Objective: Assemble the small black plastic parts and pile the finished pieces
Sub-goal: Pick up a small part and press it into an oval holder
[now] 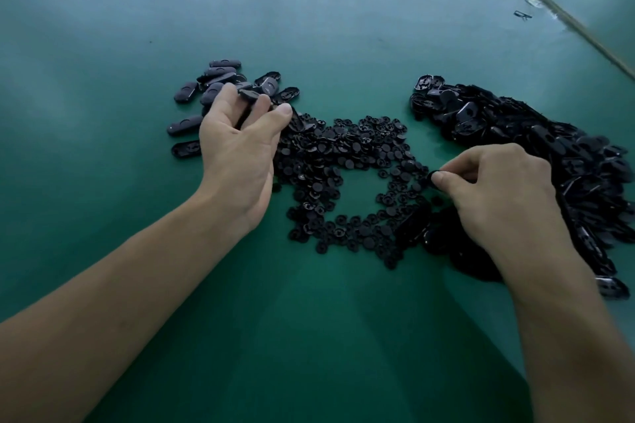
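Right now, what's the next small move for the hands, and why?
Probably let go with the left hand: its fingertips seem to hold an oval piece right over the left pile, so dropping it there fits. The right hand already pinches a round part, so a shell from the right heap likely comes next.

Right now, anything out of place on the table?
One stray black part lies alone beside the table seam at far right, well away from the others. Nothing else stands out.
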A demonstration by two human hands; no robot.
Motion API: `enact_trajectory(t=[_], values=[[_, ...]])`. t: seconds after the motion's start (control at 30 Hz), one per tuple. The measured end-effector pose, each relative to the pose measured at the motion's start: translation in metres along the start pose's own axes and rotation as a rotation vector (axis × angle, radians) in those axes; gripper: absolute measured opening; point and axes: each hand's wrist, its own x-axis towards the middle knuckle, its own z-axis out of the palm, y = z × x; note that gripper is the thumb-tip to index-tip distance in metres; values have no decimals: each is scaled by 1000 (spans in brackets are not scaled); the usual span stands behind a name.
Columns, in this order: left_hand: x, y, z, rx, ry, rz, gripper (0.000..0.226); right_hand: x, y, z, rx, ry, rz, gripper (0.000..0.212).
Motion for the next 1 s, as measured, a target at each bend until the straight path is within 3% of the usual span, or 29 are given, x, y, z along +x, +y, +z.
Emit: enact_trajectory(t=[0.17, 0.3, 0.47, 0.53, 0.67, 0.87, 1.0], values=[[-5, -2, 0, 164, -42, 90, 88, 1, -6, 3, 176, 97, -108, 11], [-7, -5, -1, 253, -67, 228, 82, -4, -16, 7, 384, 37, -204, 11], [-14, -8, 0, 204, -203, 242, 24, -10, -25, 14, 534, 35, -318, 7], [-21, -13, 2, 218, -291, 220, 10, -12, -30, 17, 659, -9, -317, 4], [-32, -18, 3, 259, -422, 177, 6, -14, -35, 21, 805, -87, -297, 14], [-30, -17, 0, 293, -481, 135, 7, -15, -40, 24, 948, -191, -321, 28], [-28, -18, 0, 277, -467, 125, 7, -14, -38, 27, 1028, -185, -226, 22]])
